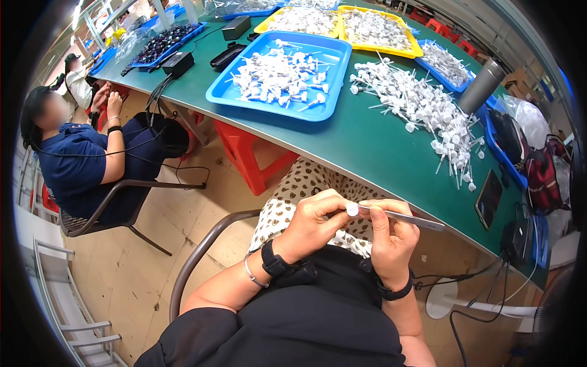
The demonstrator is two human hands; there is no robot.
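Above my lap, my left hand (pixel 313 224) pinches a small white round-headed plastic piece (pixel 352 209) between thumb and fingertips. My right hand (pixel 391 240) grips metal tweezers (pixel 423 221), whose broad end sticks out to the right past the fingers. Their tips meet the white piece or lie close by it; the fingers hide the exact contact. Beyond my hands, a blue tray (pixel 337 92) on the green table holds many similar white pieces with thin stems. A loose pile of such pieces (pixel 422 107) lies directly on the table to its right.
Yellow trays (pixel 406 51) of white pieces stand farther back on the green table (pixel 391 156). A grey cylinder (pixel 483 87) and a phone (pixel 488 199) are at the right. A red stool (pixel 247 160) stands beneath the table. At left, another person (pixel 92 144) sits in a chair.
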